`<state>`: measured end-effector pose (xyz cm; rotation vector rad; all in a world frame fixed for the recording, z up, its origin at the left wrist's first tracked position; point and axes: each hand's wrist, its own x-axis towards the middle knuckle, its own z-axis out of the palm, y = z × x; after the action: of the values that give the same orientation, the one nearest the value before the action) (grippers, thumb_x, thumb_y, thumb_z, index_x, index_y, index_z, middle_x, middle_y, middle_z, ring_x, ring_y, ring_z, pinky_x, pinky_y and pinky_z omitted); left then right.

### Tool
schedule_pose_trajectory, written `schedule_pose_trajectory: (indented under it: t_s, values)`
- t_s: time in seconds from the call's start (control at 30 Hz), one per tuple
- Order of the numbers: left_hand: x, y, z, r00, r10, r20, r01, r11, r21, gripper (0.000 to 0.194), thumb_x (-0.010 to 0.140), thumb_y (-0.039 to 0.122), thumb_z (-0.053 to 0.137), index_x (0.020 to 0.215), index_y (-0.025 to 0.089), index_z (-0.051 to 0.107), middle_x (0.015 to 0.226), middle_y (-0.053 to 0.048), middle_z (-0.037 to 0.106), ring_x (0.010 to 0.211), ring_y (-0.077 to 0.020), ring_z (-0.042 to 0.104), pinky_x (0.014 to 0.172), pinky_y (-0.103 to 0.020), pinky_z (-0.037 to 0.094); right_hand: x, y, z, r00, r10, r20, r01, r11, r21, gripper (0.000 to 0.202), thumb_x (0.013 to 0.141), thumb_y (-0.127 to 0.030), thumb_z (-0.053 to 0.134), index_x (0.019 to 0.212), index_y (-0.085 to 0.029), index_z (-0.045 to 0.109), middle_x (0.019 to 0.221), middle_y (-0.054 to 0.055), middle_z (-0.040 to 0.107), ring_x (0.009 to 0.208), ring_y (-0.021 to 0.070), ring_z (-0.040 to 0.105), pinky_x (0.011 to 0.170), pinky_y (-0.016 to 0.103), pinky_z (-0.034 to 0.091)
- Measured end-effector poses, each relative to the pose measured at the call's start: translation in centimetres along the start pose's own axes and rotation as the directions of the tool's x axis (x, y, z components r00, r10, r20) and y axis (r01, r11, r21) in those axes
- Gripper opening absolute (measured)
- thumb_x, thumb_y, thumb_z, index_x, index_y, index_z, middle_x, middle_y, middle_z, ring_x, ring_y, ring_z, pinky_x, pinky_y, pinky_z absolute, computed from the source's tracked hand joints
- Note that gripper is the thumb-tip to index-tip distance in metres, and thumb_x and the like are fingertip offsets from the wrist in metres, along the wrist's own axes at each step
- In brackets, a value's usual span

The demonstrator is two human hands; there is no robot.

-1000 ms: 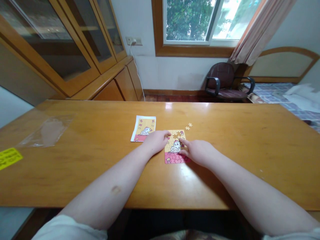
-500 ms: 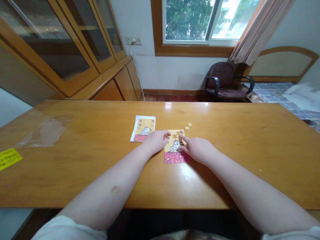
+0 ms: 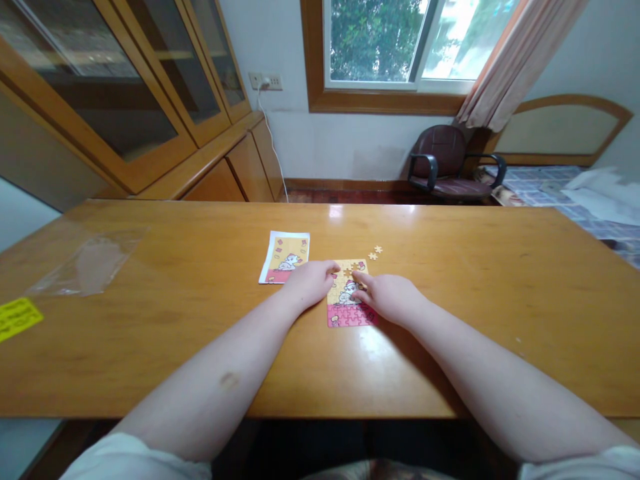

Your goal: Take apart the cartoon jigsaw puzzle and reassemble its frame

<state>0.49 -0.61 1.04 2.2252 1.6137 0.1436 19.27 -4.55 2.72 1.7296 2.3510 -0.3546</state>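
A small jigsaw puzzle (image 3: 345,313) lies flat on the table, showing a white cartoon animal on yellow above a pink band. Gaps show in its upper part. My left hand (image 3: 311,280) rests along the puzzle's left edge, fingers loosely bent with the tips on it and nothing visible in them. Over the right side reaches my right hand (image 3: 390,293), its index finger touching down near the gaps and its thumb apart, lower on the animal. Beyond the puzzle's upper right corner lie loose puzzle pieces (image 3: 373,256).
A printed picture sheet (image 3: 285,250) with the same design lies left of the puzzle, partly behind my left hand. Farther left on the wooden table (image 3: 200,267) are a clear plastic bag (image 3: 97,267) and a yellow label (image 3: 20,319). An armchair (image 3: 443,160) stands beyond the table.
My right hand has shifted slightly left over the puzzle, its index fingertip now closer to the gaps. My left hand stays at the left edge.
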Motion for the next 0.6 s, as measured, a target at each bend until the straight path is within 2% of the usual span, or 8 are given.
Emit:
schedule_pose_trajectory:
  t_s: [0.13, 0.23, 0.3, 0.43, 0.6]
  values:
    - [0.0, -0.1, 0.0, 1.000, 0.010, -0.001, -0.010, 1.000, -0.004, 0.039, 0.084, 0.019, 0.045, 0.116, 0.029, 0.066, 0.114, -0.001, 0.070, 0.103, -0.0220, 0.065, 0.089, -0.034, 0.049, 0.5, 0.7, 0.0, 0.999, 0.015, -0.048, -0.013, 0.999, 0.039, 0.052, 0.094, -0.055, 0.033, 0.134, -0.026, 0.050, 0.100, 0.012, 0.072, 0.090, 0.0271, 0.067, 0.072, 0.033, 0.046]
    - [0.0, -0.3, 0.1, 1.000, 0.021, 0.001, -0.021, 1.000, -0.003, 0.039, 0.085, 0.019, 0.045, 0.117, 0.029, 0.065, 0.115, -0.001, 0.070, 0.103, -0.0227, 0.064, 0.089, -0.035, 0.049, 1.4, 2.4, 0.1, 0.965, 0.161, -0.206, -0.144, 0.985, 0.097, 0.049, 0.097, -0.049, 0.028, 0.129, -0.024, 0.055, 0.108, 0.012, 0.070, 0.095, 0.0261, 0.066, 0.078, 0.035, 0.046]
    - [0.0, -0.3, 0.1, 1.000, 0.019, 0.009, -0.019, 1.000, -0.001, 0.039, 0.085, 0.019, 0.045, 0.117, 0.029, 0.065, 0.116, -0.002, 0.069, 0.104, -0.0231, 0.064, 0.089, -0.035, 0.049, 2.2, 3.7, 0.3, 0.933, 0.246, -0.261, -0.218, 0.967, 0.134, 0.047, 0.098, -0.045, 0.028, 0.129, -0.023, 0.055, 0.115, 0.012, 0.068, 0.099, 0.0258, 0.065, 0.082, 0.036, 0.046]
    - [-0.1, -0.1, 0.0, 1.000, 0.014, 0.014, -0.014, 1.000, 0.003, 0.040, 0.085, 0.019, 0.044, 0.117, 0.029, 0.065, 0.117, -0.001, 0.069, 0.105, -0.0235, 0.064, 0.089, -0.036, 0.049, 3.8, 5.1, 1.0, 0.936, 0.249, -0.250, -0.206, 0.960, 0.188, 0.045, 0.097, -0.044, 0.034, 0.129, -0.023, 0.057, 0.117, 0.011, 0.067, 0.103, 0.0251, 0.064, 0.084, 0.035, 0.046]
    - [-0.1, 0.0, -0.1, 1.000, 0.008, 0.017, -0.008, 1.000, 0.005, 0.040, 0.085, 0.019, 0.044, 0.117, 0.030, 0.065, 0.118, -0.001, 0.069, 0.105, -0.0231, 0.064, 0.089, -0.036, 0.049, 4.6, 5.0, 1.5, 0.944, 0.226, -0.240, -0.175, 0.961, 0.216, 0.036, 0.095, -0.039, 0.040, 0.115, -0.022, 0.065, 0.112, 0.010, 0.070, 0.099, 0.0243, 0.064, 0.082, 0.033, 0.045]
